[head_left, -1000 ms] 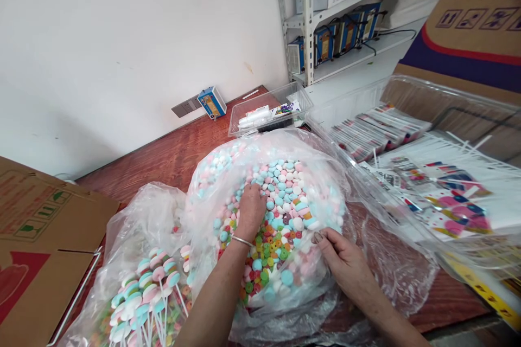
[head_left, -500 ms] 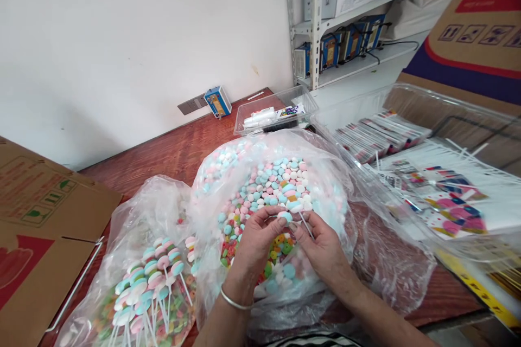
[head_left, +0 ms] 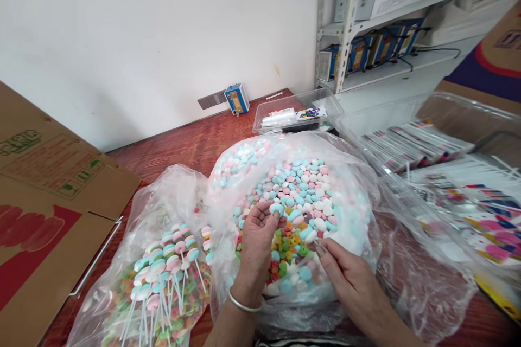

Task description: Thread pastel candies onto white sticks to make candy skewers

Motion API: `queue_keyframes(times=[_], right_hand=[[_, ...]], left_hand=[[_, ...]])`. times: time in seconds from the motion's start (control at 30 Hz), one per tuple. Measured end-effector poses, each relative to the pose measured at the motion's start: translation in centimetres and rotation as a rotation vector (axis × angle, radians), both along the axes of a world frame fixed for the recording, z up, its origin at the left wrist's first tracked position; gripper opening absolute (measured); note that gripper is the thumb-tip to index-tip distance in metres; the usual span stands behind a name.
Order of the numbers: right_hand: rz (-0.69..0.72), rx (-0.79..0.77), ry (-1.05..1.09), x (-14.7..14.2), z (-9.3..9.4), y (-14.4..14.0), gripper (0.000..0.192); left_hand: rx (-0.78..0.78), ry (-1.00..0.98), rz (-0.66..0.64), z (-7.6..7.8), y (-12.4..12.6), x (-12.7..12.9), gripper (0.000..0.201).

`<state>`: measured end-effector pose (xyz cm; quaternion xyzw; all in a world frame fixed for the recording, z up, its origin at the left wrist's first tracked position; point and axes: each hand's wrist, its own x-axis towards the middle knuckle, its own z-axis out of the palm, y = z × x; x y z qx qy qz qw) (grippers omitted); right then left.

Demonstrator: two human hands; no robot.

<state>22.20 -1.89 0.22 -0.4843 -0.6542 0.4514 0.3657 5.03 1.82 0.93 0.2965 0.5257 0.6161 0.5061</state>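
Pastel blue, pink and white round candies (head_left: 303,190) fill the open clear plastic bag (head_left: 358,190) on the reddish wooden table (head_left: 183,146). The left hand (head_left: 258,230) pinches one blue-and-white candy disc (head_left: 277,209) above the heap; the right hand (head_left: 345,271) pinches a thin white stick (head_left: 316,239) just beside it.

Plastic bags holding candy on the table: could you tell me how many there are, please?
2: a big bag of loose candies at centre under both hands, and a bag of finished lollipops left of it.

A plain white wall (head_left: 154,38) is seen beyond the hands, a metal shelving unit (head_left: 345,21) to their right, a reddish wooden table (head_left: 179,146) beneath.
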Motion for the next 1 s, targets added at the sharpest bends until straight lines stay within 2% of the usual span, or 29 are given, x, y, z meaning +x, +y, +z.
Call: queue_keyframes(times=[0.13,0.3,0.57,0.73,1.0], right_hand=[[0.065,0.048,-0.069,0.08,0.23,-0.93,0.030],[0.046,0.025,-0.060,-0.30,-0.04,-0.82,0.033],[0.025,-0.106,0.049,-0.19,0.38,-0.87,0.030],[0.032,-0.179,0.143,0.13,0.77,-1.19,0.029],[0.060,-0.303,0.250,-0.04,-0.06,-1.14,0.036]], left_hand=[[0.051,0.062,0.054,-0.08,0.33,-0.64,0.034],[0.054,0.117,0.039,0.36,0.03,-0.43,0.031],[0.114,0.201,0.036,0.45,-0.38,-0.19,0.032],[0.076,0.193,0.040,0.18,-0.46,-0.34,0.033],[0.057,0.170,0.011,0.04,-0.42,-0.45,0.032]])
